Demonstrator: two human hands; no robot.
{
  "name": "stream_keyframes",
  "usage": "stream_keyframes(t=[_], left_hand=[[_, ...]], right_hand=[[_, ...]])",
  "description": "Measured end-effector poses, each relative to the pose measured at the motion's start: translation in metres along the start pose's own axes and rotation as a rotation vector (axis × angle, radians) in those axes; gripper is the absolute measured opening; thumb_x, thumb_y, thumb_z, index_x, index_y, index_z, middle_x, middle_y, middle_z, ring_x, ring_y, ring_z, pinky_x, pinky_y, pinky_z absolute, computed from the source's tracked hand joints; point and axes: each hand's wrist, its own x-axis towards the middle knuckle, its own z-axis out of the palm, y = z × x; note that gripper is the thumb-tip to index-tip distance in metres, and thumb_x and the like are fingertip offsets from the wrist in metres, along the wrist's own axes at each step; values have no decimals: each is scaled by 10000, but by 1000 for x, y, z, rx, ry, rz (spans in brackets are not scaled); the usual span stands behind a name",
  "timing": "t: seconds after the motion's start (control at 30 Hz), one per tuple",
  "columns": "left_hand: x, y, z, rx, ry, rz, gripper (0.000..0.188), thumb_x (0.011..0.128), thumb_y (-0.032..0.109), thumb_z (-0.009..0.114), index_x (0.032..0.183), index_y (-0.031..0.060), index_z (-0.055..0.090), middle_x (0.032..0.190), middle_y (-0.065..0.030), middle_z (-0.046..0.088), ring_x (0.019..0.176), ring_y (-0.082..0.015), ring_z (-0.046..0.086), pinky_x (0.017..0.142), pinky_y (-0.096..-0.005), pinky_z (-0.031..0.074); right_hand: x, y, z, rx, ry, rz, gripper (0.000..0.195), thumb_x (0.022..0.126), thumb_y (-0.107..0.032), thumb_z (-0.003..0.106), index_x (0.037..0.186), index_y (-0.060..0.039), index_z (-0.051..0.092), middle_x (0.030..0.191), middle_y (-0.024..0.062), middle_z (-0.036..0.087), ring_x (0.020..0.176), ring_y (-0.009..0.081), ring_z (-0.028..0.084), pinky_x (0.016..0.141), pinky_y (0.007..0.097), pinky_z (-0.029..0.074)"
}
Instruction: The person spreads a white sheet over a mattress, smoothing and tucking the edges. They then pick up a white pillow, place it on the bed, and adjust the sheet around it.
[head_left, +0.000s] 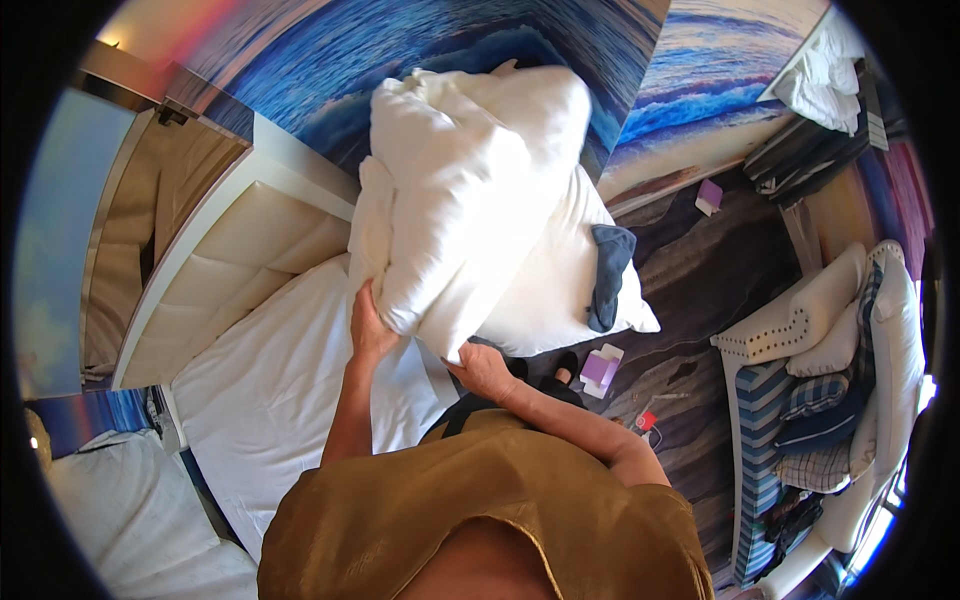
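A puffy white bedding bundle (465, 202), a pillow or folded duvet, fills the space in front of me. My left hand (371, 334) grips its lower left edge, with the fingers partly hidden behind the fabric. At the bottom corner, my right hand (484, 369) pinches the white cloth. Under the bundle and to its right shows a white pillow (540, 292), with a dark grey-blue sock (611, 277) lying on it. What bears up this pillow is hidden. Left of my legs spreads a bed with a white sheet (255, 405).
A cream padded headboard (232, 262) closes the bed's far end. On the dark patterned floor lie an opened purple-and-white box (601, 371), another purple box (709, 197) and a red item with a cord (645, 420). A striped sofa (765, 435) with several cushions stands right.
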Motion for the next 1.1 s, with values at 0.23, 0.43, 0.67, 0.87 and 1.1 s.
stream_keyframes(t=[0.23,0.43,0.67,0.87,1.1], left_hand=[[-34,16,50,65,30,215,728,615,63,706,1274,46,398,1156,-226,481,1093,-437,447,931,-510,349],[-41,57,48,41,-189,58,1239,515,336,874,1455,112,98,1382,-301,259,1311,-470,226,1068,-646,137],[-23,94,82,217,-64,-44,1229,501,398,888,1467,153,168,1342,-353,253,1296,-509,220,1024,-674,168],[9,42,104,104,144,36,640,650,202,746,1253,156,535,957,-202,532,930,-434,532,790,-529,429],[30,-5,69,-231,270,-282,418,706,72,573,1112,122,660,910,-236,671,912,-412,641,806,-422,499]], right_hand=[[-23,83,9,139,-245,335,425,789,-439,649,998,-71,682,990,210,661,956,390,609,808,467,489],[-34,114,-6,716,-155,469,634,762,-310,750,1251,-2,491,1001,170,663,916,252,650,786,359,505],[21,142,-116,512,473,425,852,844,-289,708,1457,12,199,1296,313,479,1185,377,520,947,404,466],[108,179,-132,447,609,423,831,798,-191,705,1431,54,225,1285,281,496,1180,346,524,975,362,430],[123,99,-141,862,600,462,470,800,-130,689,1204,48,529,1092,124,631,955,204,591,850,309,454]])
